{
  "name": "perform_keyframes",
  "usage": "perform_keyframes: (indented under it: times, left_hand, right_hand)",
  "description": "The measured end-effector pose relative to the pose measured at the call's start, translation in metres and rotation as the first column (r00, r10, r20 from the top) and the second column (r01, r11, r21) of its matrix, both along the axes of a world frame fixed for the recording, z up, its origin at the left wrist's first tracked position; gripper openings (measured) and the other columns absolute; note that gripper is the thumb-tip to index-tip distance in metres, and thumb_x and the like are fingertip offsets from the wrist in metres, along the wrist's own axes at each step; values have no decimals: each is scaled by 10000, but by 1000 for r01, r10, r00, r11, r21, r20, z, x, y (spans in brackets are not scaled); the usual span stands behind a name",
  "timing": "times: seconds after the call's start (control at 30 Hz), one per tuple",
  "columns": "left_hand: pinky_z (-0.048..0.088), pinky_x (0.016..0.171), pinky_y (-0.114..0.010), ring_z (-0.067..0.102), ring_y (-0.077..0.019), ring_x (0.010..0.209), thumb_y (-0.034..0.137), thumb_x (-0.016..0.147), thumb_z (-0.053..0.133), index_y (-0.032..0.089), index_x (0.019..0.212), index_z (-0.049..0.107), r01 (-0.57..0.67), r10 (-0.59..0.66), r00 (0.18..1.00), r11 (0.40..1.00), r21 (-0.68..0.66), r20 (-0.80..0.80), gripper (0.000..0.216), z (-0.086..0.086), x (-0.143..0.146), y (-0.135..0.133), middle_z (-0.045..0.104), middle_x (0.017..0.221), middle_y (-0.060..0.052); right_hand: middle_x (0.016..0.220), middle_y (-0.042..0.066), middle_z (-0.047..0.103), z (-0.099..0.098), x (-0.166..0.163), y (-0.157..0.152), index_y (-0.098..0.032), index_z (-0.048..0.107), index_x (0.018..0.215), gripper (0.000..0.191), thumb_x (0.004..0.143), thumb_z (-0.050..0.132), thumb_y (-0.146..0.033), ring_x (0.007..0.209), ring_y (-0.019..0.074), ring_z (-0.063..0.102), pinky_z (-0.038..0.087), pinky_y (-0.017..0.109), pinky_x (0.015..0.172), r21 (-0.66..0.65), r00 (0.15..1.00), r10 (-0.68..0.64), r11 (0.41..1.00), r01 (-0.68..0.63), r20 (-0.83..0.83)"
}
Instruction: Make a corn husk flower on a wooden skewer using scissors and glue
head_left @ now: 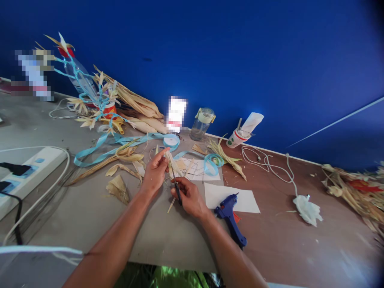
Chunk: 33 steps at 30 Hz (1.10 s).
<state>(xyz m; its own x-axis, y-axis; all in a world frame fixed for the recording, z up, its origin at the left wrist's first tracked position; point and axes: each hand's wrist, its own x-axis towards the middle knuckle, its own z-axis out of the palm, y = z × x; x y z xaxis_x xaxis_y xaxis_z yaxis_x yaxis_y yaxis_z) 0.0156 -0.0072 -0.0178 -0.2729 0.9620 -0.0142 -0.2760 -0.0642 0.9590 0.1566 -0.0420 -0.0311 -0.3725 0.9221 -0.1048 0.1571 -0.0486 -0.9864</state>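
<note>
Near the middle of the table, my left hand (pixel 155 173) pinches a pale strip of corn husk (pixel 171 163) between thumb and fingers. My right hand (pixel 191 197) is closed on a pair of dark-handled scissors (pixel 177 191), whose blades point up at the husk. Whether the blades touch the husk is hard to tell. Loose corn husk (pixel 119 189) lies left of my left hand. Beyond my hands are a roll of light blue ribbon (pixel 171 141) and a white sheet (pixel 196 173) with thin wires on it. A blue glue gun (pixel 231 219) rests right of my right hand.
A white power strip (pixel 36 172) with cords lies at the left. Behind stand a blue-wrapped branch decoration (pixel 102 105), a glass jar (pixel 200 125) and a paper cup (pixel 236 138). A white cable (pixel 271 162) and crumpled tissue (pixel 308 210) lie right, with dried husks (pixel 351 196) beyond.
</note>
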Motion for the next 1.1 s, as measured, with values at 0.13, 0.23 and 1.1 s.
perform_keyframes:
  times: [0.13,0.23,1.1]
  left_hand:
    - [368,522,-199,436,-102,574,301,743,660,231,1136,662,26,-26,999,1000,4,-35,399,-4,-1,1,550,698,7]
    - [364,522,-199,433,-100,572,312,753,653,230,1163,651,46,-45,998,999,2,-39,418,-6,-1,2,565,718,4]
    - [366,523,-197,410,-82,558,351,728,673,181,1192,633,54,-55,997,998,-22,-49,496,-3,0,1,522,663,25]
  right_hand:
    - [605,-58,388,1,0,0,-160,578,974,266,742,600,-287,544,82,351,305,202,487,-24,1000,7,1000,-7,-7]
    - [608,-57,381,1,0,0,-159,578,967,263,741,603,-291,548,84,341,300,206,495,-30,1000,2,1000,-2,-6]
    - [577,-69,378,-4,1,2,-168,579,951,264,734,615,-313,513,73,331,301,198,484,1,999,-25,1000,25,28]
